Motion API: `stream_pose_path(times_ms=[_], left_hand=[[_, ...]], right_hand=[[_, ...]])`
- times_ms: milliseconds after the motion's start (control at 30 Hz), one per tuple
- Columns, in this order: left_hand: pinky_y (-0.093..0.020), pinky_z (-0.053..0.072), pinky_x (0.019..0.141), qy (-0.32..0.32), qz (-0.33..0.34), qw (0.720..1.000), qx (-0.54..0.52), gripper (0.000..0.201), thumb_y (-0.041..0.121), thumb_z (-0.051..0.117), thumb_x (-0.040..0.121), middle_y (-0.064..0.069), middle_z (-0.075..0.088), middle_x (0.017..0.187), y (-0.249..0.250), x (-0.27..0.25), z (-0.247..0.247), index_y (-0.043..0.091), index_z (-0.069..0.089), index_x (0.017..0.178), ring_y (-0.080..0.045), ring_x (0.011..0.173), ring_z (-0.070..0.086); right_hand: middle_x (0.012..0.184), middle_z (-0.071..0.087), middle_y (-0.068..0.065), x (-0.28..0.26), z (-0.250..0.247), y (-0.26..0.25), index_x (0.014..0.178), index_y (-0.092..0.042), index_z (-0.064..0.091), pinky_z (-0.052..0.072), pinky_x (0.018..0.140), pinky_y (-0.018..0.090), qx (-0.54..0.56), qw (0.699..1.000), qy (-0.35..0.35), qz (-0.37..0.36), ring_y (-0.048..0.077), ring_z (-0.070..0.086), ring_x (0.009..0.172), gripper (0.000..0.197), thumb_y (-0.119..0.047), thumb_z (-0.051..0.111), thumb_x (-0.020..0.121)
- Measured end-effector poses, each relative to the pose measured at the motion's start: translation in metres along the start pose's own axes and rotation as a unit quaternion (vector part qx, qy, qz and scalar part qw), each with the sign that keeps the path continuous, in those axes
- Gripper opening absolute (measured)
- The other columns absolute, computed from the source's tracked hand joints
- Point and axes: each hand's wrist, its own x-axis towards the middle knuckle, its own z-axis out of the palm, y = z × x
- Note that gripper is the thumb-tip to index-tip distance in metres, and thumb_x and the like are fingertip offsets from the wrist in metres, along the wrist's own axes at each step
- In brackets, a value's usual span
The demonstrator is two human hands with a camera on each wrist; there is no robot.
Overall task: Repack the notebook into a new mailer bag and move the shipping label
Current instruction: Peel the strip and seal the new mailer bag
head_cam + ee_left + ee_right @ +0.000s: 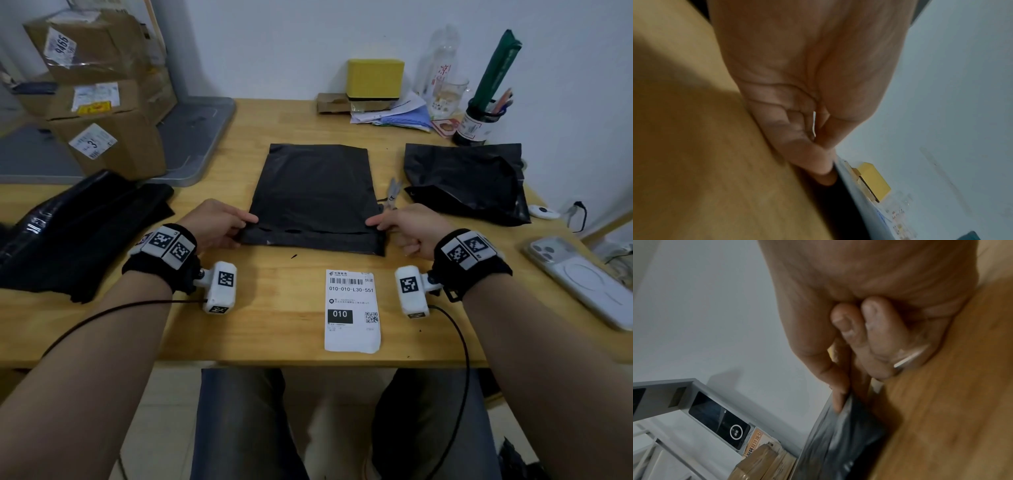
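A black mailer bag lies flat in the middle of the wooden table, with its near end folded over as a flap. My left hand pinches the flap's left corner, thumb on top. My right hand pinches the right corner. The left wrist view shows my left hand at the bag's dark edge. In the right wrist view, thumb and forefinger of my right hand squeeze the bag's plastic. The white shipping label lies face up near the table's front edge, between my wrists. No notebook shows.
A crumpled black mailer bag lies at the right, with scissors between it and the flat bag. A phone sits at the right edge. Several black bags are stacked left; cardboard boxes stand behind them. A yellow box and pen holder stand at the back.
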Motion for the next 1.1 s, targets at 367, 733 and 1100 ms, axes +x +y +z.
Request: stream_pose_path(times_ms=[367,733,1100], left_hand=[[-0.012,0.049,0.046,-0.016,0.013,1.0,0.016,0.026,0.005,0.054,0.1,-0.005,0.067,0.105,-0.004,0.006,-0.005,0.016,0.073,0.115,-0.009,0.068,0.053],[-0.017,0.051,0.043,-0.019,-0.026,0.999,-0.027,0.028,0.022,0.074,0.088,-0.005,0.078,0.097,-0.002,0.015,-0.007,0.007,0.071,0.111,-0.007,0.057,0.069],[-0.018,0.055,0.047,-0.009,-0.039,0.998,-0.051,0.029,0.023,0.075,0.085,-0.006,0.077,0.089,-0.003,0.01,-0.006,0.006,0.07,0.109,-0.008,0.062,0.073]], right_hand=[[0.057,0.051,-0.002,0.007,-0.005,0.009,0.107,-0.019,0.077,0.018,0.035,0.019,-0.032,0.999,-0.008,-0.003,0.009,0.024,0.042,0.033,0.004,0.056,0.096],[0.061,0.059,0.007,0.005,-0.007,0.01,0.086,-0.007,0.062,0.021,0.032,0.018,-0.019,1.0,0.007,-0.004,0.009,0.032,0.035,0.022,-0.024,0.076,0.09],[0.053,0.051,0.004,0.002,-0.001,0.008,0.071,-0.012,0.054,0.02,0.036,0.021,-0.058,0.997,0.04,-0.01,0.011,0.029,0.037,0.035,-0.031,0.076,0.091]])
